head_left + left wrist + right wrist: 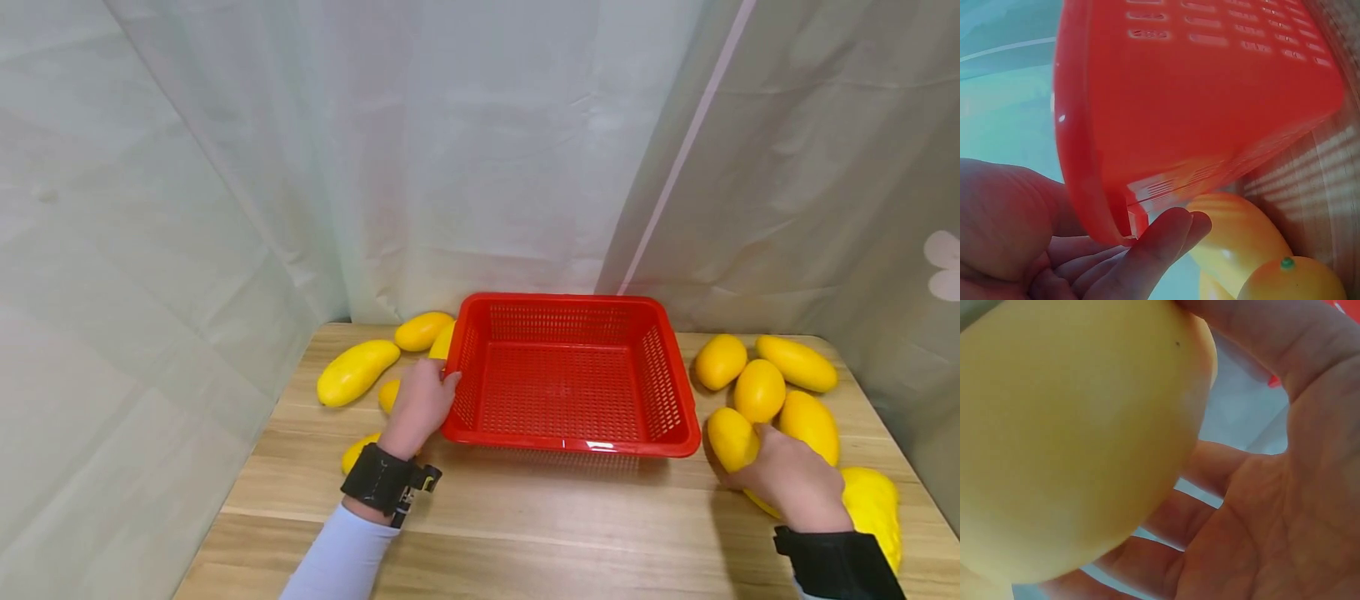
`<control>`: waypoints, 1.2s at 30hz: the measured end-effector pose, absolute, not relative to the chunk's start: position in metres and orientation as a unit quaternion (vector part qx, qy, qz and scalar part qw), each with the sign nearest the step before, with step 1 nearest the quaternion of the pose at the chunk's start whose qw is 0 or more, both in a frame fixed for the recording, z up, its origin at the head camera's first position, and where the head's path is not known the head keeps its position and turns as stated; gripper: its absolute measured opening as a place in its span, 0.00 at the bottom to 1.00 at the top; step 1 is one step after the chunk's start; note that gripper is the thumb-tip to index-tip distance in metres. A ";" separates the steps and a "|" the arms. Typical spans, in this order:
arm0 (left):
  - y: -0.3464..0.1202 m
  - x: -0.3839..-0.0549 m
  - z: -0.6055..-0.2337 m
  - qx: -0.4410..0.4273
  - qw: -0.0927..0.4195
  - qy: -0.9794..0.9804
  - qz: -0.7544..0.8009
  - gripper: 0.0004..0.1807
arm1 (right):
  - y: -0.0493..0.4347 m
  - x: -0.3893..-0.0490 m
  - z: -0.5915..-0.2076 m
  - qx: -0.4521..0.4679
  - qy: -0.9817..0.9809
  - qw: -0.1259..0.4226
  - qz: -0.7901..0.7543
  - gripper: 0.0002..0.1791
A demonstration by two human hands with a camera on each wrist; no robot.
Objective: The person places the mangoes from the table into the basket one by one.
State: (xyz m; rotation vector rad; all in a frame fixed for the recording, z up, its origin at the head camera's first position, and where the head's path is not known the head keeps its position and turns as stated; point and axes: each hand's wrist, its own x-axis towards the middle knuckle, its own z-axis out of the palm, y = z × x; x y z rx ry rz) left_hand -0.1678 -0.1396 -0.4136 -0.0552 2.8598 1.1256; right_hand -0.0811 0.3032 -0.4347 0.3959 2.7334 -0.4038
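Observation:
A red plastic basket (562, 387) with slotted walls stands mid-table, nothing inside it. My left hand (422, 400) grips its left rim, thumb on one side and fingers underneath, as the left wrist view shows. Beside that hand lie several yellow fruits, among them a long one (358, 372) and one with a green stem tip (1297, 281). At the right, my right hand (797, 479) holds a smooth yellow mango (732, 439), its thumb and fingers around opposite sides. In the right wrist view this mango (1079, 437) fills much of the picture.
More yellow fruits crowd around the right hand, including an oval one (760, 390), a longer one (797, 363) and a big bumpy one (872, 508). The wooden table (540, 533) backs onto a pale hanging curtain (480, 150), which also closes in both sides.

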 end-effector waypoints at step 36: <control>-0.135 -0.180 -0.393 -0.053 0.076 0.957 0.274 0.12 | 0.228 -0.175 -0.344 -0.140 0.969 -0.144 -0.141 0.51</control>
